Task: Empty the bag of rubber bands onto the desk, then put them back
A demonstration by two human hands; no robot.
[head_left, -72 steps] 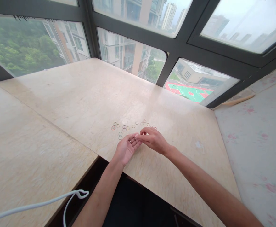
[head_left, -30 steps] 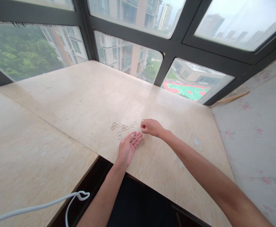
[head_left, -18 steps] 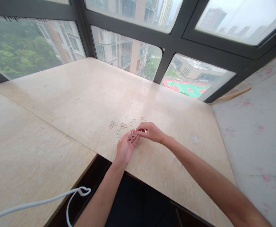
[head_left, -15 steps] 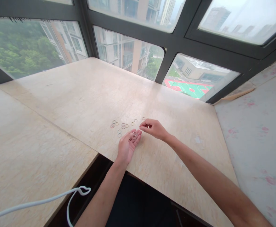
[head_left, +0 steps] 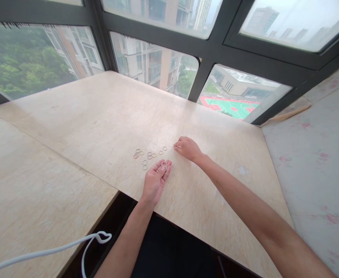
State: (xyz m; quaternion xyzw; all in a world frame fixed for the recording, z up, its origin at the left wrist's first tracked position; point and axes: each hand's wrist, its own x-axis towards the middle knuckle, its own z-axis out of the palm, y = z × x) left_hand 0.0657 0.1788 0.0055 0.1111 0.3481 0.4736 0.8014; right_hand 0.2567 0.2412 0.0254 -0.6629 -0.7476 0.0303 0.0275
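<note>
My left hand (head_left: 154,180) is palm up near the counter's front edge, its thumb over a few thin rings (head_left: 164,164) lying on the fingers. Ahead and to its right, my right hand (head_left: 188,148) has thumb and forefinger pinched at a small ring (head_left: 174,145), mostly hidden by the fingertips. Loose thin rings lie on the counter left of the hands: a cluster with a reddish ring (head_left: 136,156), a middle group (head_left: 149,155), two greenish rings (head_left: 145,165) nearer me, and two single rings, one gold-toned (head_left: 160,153) and one darker (head_left: 165,148).
The marbled counter (head_left: 99,116) runs back to dark window frames (head_left: 210,54). A seam crosses it on the left, beside a cut-out front edge. A white cable (head_left: 41,253) loops at the lower left. Flower-patterned wall (head_left: 308,166) closes the right side.
My right hand has moved forward from beside my left fingertips to the far ring and pinched there. My left thumb now lies over the held rings.
</note>
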